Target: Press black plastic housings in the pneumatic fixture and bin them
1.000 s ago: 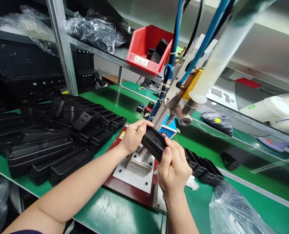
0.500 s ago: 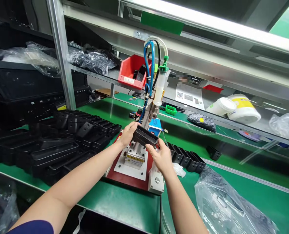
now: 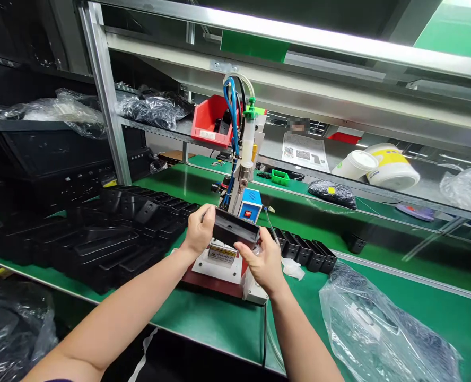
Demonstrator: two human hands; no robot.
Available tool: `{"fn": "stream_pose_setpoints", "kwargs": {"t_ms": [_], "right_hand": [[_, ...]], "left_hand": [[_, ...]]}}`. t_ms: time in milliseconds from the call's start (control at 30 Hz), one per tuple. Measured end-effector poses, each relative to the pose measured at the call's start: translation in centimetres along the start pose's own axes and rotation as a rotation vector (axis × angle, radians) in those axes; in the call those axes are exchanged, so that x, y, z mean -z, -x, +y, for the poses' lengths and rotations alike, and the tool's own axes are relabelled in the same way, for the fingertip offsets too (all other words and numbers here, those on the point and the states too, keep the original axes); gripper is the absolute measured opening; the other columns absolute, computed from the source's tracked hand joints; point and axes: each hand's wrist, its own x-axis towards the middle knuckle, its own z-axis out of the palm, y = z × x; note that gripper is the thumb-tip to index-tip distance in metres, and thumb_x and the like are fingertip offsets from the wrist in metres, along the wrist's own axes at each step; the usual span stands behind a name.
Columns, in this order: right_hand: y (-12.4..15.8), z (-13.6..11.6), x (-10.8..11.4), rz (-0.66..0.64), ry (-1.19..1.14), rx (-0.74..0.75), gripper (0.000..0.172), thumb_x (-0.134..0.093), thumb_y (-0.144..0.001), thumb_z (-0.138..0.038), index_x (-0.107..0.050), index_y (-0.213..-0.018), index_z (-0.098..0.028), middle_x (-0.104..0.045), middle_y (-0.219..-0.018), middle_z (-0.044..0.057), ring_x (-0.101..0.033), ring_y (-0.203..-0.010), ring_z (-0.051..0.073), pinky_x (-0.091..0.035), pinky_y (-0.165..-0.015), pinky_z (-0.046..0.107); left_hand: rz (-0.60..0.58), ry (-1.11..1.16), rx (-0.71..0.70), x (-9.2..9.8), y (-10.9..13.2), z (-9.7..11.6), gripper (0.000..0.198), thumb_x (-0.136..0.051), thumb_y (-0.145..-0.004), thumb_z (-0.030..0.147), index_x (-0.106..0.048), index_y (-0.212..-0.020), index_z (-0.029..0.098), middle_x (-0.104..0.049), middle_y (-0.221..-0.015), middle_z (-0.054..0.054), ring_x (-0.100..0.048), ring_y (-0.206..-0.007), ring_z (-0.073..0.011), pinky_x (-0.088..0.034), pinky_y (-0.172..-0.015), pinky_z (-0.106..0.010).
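Between my hands is a long black plastic housing (image 3: 235, 229), its hollow side tilted toward me. My left hand (image 3: 199, 228) is closed on its left end, thumb on top. The right end sits in the closed fingers of my right hand (image 3: 261, 260). Directly behind it stands a dispensing press with a clear syringe (image 3: 249, 140), a green cap and blue hoses. The press's base plate (image 3: 215, 269), with a yellow warning label, lies partly hidden below the housing.
Many similar black housings (image 3: 108, 239) are heaped on the left. A row of them (image 3: 305, 252) stands to the right, beside a white tissue (image 3: 293, 269) and a clear plastic bag (image 3: 382, 323). A red bin (image 3: 211, 121) and white tubs (image 3: 392, 167) rest on the shelf above.
The housing has tipped so that more of its hollow inside faces me, and it sits slightly lower against the press. Both hands keep their hold. The camera view has shifted a little.
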Motion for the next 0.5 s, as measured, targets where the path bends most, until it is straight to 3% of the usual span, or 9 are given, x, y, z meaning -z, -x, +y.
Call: {"fn": "stream_pose_setpoints", "kwargs": {"t_ms": [100, 167, 267, 333, 367, 433, 500], "right_hand": [[2.1, 0.2, 0.2, 0.016, -0.172, -0.031, 0.044, -0.076, -0.072, -0.044, -0.062, -0.105, -0.019, -0.069, -0.099, 0.006, -0.065, -0.089, 0.021, -0.053, -0.08, 0.032], [3.0, 0.9, 0.8, 0.065, -0.298, -0.096, 0.053, -0.079, -0.066, -0.047, -0.062, -0.108, -0.018, -0.069, -0.098, 0.007, -0.065, -0.085, 0.021, -0.054, -0.074, 0.032], [3.8, 2.2, 2.1, 0.208, -0.445, -0.279, 0.065, -0.079, -0.063, -0.053, -0.059, -0.115, -0.019, -0.067, -0.088, 0.004, -0.054, -0.053, 0.011, -0.044, -0.045, 0.023], [4.6, 2.8, 2.7, 0.304, -0.527, -0.407, 0.064, -0.076, -0.067, -0.054, -0.058, -0.118, -0.019, -0.061, -0.072, -0.002, -0.036, -0.039, 0.004, -0.03, -0.035, 0.019], [5.3, 2.8, 2.8, 0.337, -0.552, -0.46, 0.061, -0.073, -0.07, -0.054, -0.058, -0.118, -0.019, -0.057, -0.066, -0.005, -0.03, -0.036, 0.003, -0.026, -0.033, 0.019], [7.0, 2.4, 2.6, 0.328, -0.551, -0.519, 0.055, -0.07, -0.075, -0.052, -0.059, -0.118, -0.019, -0.058, -0.063, -0.004, -0.038, -0.038, 0.006, -0.034, -0.035, 0.019], [9.0, 1.7, 2.2, 0.257, -0.474, -0.484, 0.052, -0.07, -0.076, -0.046, -0.061, -0.12, -0.02, -0.067, -0.082, 0.004, -0.06, -0.06, 0.014, -0.053, -0.054, 0.026]], "left_hand": [[0.039, 0.011, -0.01, 0.2, 2.9, 0.7, 0.044, -0.035, -0.093, 0.053, -0.058, -0.082, 0.017, -0.056, -0.076, -0.003, -0.052, -0.076, -0.0167, -0.042, -0.072, -0.028], [0.014, 0.051, -0.041, 0.1, 4.7, 1.1, 0.044, -0.038, -0.092, 0.056, -0.057, -0.1, 0.018, -0.06, -0.093, -0.006, -0.056, -0.091, -0.02, -0.044, -0.085, -0.032], [-0.25, 0.11, -0.066, -0.7, 7.3, 1.5, 0.055, -0.053, -0.083, 0.061, -0.05, -0.122, 0.021, -0.058, -0.117, -0.011, -0.055, -0.11, -0.0246, -0.043, -0.096, -0.037], [-0.408, 0.109, -0.046, -1.7, 8.8, 1.6, 0.049, -0.064, -0.079, 0.055, -0.056, -0.115, 0.023, -0.056, -0.124, -0.011, -0.052, -0.117, -0.0263, -0.041, -0.101, -0.039], [-0.427, 0.107, -0.019, -2.4, 9.6, 1.6, 0.041, -0.066, -0.078, 0.05, -0.059, -0.107, 0.023, -0.055, -0.125, -0.01, -0.051, -0.12, -0.0264, -0.041, -0.102, -0.039], [-0.372, 0.124, 0.087, -3.9, 10.9, 1.4, 0.03, -0.065, -0.081, 0.045, -0.06, -0.099, 0.022, -0.055, -0.125, -0.009, -0.051, -0.121, -0.0255, -0.042, -0.102, -0.039], [-0.325, 0.168, 0.23, -5.3, 12.2, 1.3, 0.033, -0.062, -0.083, 0.047, -0.058, -0.106, 0.022, -0.056, -0.124, -0.009, -0.054, -0.116, -0.0245, -0.046, -0.097, -0.039]]}}
